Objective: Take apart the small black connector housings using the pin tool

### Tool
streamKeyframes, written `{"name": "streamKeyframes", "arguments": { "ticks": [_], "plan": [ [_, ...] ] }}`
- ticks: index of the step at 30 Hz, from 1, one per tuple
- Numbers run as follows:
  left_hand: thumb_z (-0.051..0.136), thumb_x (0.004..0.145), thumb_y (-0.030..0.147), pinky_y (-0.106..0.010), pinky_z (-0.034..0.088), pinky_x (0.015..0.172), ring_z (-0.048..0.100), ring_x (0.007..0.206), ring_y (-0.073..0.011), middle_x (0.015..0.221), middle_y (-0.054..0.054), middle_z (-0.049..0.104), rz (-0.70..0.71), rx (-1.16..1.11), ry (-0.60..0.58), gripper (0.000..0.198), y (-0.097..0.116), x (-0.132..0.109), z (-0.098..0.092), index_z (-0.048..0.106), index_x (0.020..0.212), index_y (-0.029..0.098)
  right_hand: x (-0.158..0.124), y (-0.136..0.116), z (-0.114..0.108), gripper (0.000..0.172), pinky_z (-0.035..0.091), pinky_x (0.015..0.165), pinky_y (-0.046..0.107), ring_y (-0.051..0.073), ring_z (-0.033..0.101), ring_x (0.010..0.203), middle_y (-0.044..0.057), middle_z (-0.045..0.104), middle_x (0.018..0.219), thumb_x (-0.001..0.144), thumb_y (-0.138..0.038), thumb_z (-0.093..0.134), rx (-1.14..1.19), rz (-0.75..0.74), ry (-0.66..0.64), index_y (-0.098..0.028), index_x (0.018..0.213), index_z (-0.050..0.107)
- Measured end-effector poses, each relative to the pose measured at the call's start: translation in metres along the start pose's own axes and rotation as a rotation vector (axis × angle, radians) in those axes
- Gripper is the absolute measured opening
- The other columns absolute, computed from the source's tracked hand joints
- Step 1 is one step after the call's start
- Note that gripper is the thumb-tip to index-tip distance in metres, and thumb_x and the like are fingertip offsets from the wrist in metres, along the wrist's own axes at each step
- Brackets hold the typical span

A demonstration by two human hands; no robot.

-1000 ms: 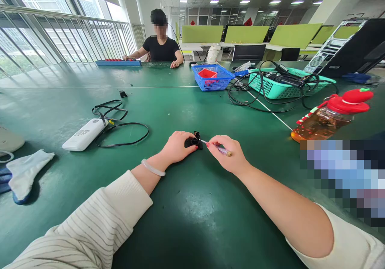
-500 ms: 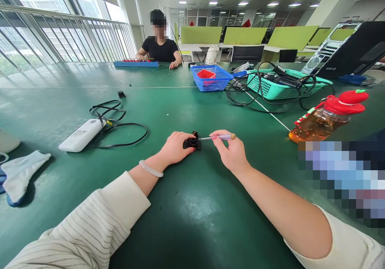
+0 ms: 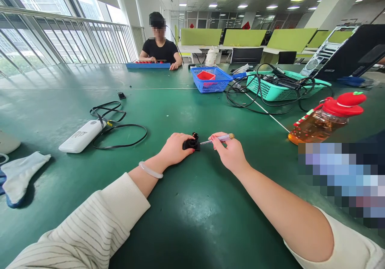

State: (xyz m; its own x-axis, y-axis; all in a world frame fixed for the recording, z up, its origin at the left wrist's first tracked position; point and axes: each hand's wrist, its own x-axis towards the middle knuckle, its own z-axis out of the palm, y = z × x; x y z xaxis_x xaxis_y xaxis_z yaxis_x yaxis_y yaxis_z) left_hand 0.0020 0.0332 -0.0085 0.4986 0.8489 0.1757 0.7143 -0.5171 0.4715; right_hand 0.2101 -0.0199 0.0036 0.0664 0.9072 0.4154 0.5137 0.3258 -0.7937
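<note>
On the green table, my left hand grips a small black device, thumb at its near side and fingers over the far side. Its exact kind is too small to make out; a knobbly black part sticks up at its back. My right hand is closed round the pale, see-through handle of a screwdriver. The metal shaft points left, its tip at the right side of the black device. Whether the tip sits in a screw cannot be seen.
To the left lie a white power bank with a black cable and a small black piece. A blue basket, a green basket with cables and a red-lidded bottle stand right. A person sits opposite behind a blue tray.
The screwdriver's tip has dropped slightly, so its shaft now slants down to the left. My left hand keeps its hold. Across the table, the blue tray has shifted right.
</note>
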Motion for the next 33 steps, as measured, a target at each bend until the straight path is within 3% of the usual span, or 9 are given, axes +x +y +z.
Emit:
{"name": "streamKeyframes", "arguments": {
  "ticks": [8, 13, 18, 25, 33],
  "plan": [
    [0.071, 0.081, 0.032, -0.046, 0.044, 0.109, 0.057, 0.122, -0.0296, 0.127, -0.004, 0.069, 0.002, 0.002, 0.002, 0.042, 0.0024, -0.0003, -0.0016, 0.067, 0.122, 0.023, 0.0017, 0.0018, -0.0009, 0.039, 0.047, 0.058, 0.031, 0.02, 0.062, 0.062, 0.005, 0.071, 0.069, 0.082, -0.056, 0.059, -0.047, 0.075, 0.075, -0.021, 0.073, 0.072],
    [0.07, 0.081, 0.031, -0.046, 0.044, 0.109, 0.057, 0.122, -0.0294, 0.126, -0.004, 0.07, -0.002, 0.003, -0.001, 0.042, 0.0029, -0.0002, -0.002, 0.067, 0.121, 0.023, 0.0028, 0.0062, 0.0008, 0.03, 0.052, 0.074, 0.035, 0.023, 0.067, 0.079, 0.006, 0.073, 0.082, 0.083, -0.049, 0.061, -0.026, 0.016, 0.121, -0.022, 0.072, 0.069],
    [0.071, 0.081, 0.033, -0.045, 0.044, 0.109, 0.056, 0.123, -0.0296, 0.128, -0.006, 0.069, -0.024, 0.001, -0.004, 0.045, 0.0032, -0.0002, -0.0014, 0.065, 0.124, 0.021, 0.0018, 0.0065, 0.0034, 0.02, 0.052, 0.082, 0.038, 0.023, 0.066, 0.087, 0.005, 0.071, 0.088, 0.085, -0.038, 0.058, -0.004, -0.09, 0.06, -0.024, 0.075, 0.067],
    [0.071, 0.08, 0.035, -0.045, 0.044, 0.109, 0.056, 0.123, -0.0298, 0.127, -0.006, 0.069, -0.019, -0.001, 0.005, 0.047, 0.0003, -0.0002, 0.0007, 0.065, 0.125, 0.022, -0.0005, 0.0069, 0.0052, 0.015, 0.052, 0.083, 0.04, 0.023, 0.067, 0.087, 0.004, 0.072, 0.089, 0.083, -0.035, 0.061, 0.001, -0.062, -0.001, -0.025, 0.093, 0.066],
    [0.07, 0.08, 0.033, -0.046, 0.044, 0.109, 0.057, 0.123, -0.0296, 0.126, -0.006, 0.069, -0.018, 0.016, 0.0, 0.044, 0.0028, -0.0005, -0.0017, 0.066, 0.123, 0.023, -0.0018, 0.0019, 0.003, 0.019, 0.051, 0.078, 0.037, 0.023, 0.068, 0.084, 0.003, 0.072, 0.087, 0.084, -0.041, 0.063, -0.022, -0.069, 0.127, -0.025, 0.094, 0.06]
  ]
}}
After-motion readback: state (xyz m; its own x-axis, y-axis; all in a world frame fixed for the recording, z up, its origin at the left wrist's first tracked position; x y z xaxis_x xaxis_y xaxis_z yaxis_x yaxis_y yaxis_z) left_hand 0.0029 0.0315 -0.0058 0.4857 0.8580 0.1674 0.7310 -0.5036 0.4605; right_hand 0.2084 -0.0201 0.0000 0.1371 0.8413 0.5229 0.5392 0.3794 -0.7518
